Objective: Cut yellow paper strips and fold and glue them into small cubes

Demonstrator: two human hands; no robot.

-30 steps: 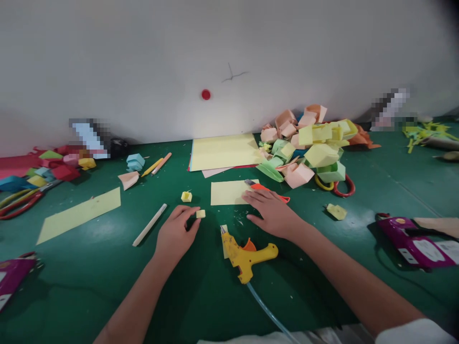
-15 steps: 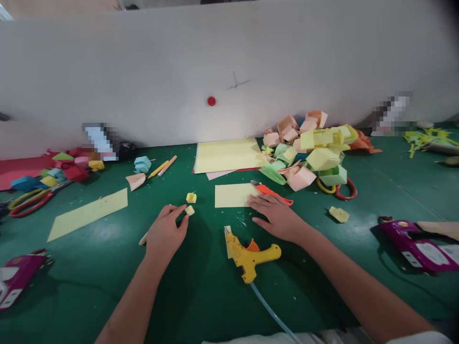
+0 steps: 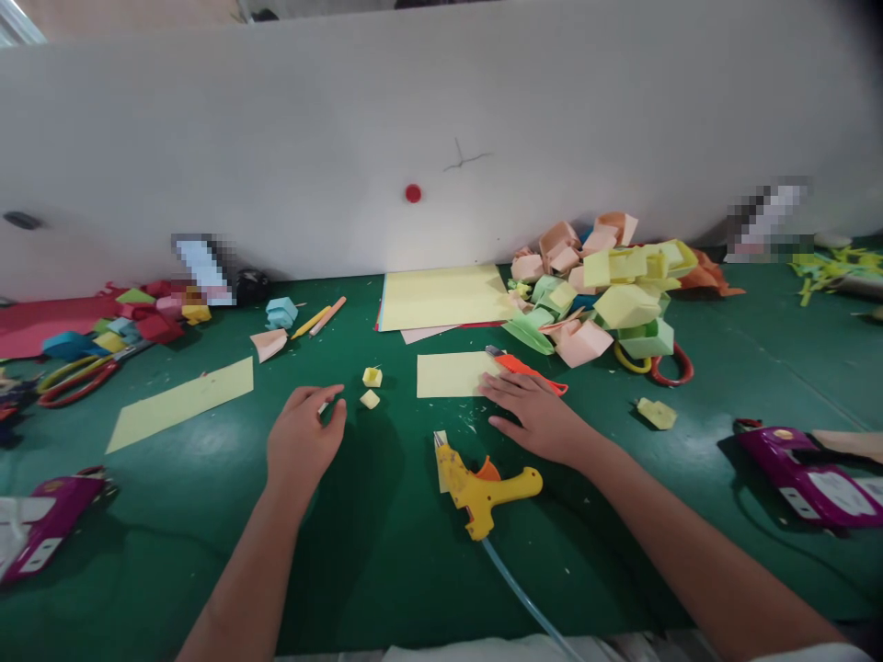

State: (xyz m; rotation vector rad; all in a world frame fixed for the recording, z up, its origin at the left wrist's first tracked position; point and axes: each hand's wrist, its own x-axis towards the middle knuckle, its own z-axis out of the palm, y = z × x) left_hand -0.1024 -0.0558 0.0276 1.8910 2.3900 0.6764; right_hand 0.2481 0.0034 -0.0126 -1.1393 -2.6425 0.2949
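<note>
My left hand (image 3: pixel 303 437) is over the table, thumb and forefinger apart. A small pale stick end (image 3: pixel 323 407) shows in the gap between them; the rest is hidden by the hand, and whether it is gripped is unclear. To its right are a tiny open yellow paper box (image 3: pixel 372 377) and a small pale yellow folded piece (image 3: pixel 370 399). My right hand (image 3: pixel 528 414) lies flat, fingertips on the right end of a yellow paper strip (image 3: pixel 448 375) and beside an orange utility knife (image 3: pixel 528 370). Nearer me rests a yellow glue gun (image 3: pixel 475 487).
Paper boxes (image 3: pixel 627 303) are heaped at back right, by scissors (image 3: pixel 672 365). Yellow sheets (image 3: pixel 445 296) lie against the white partition (image 3: pixel 310 138). Pencils (image 3: pixel 310 322), another yellow strip (image 3: pixel 186 400) and more scissors (image 3: pixel 79 382) are at left. Purple devices (image 3: pixel 793 469) stand at both sides.
My left hand has drawn back left from the small folded piece, which now lies free in front of the tiny box. My right hand stays in place. The view has shifted slightly.
</note>
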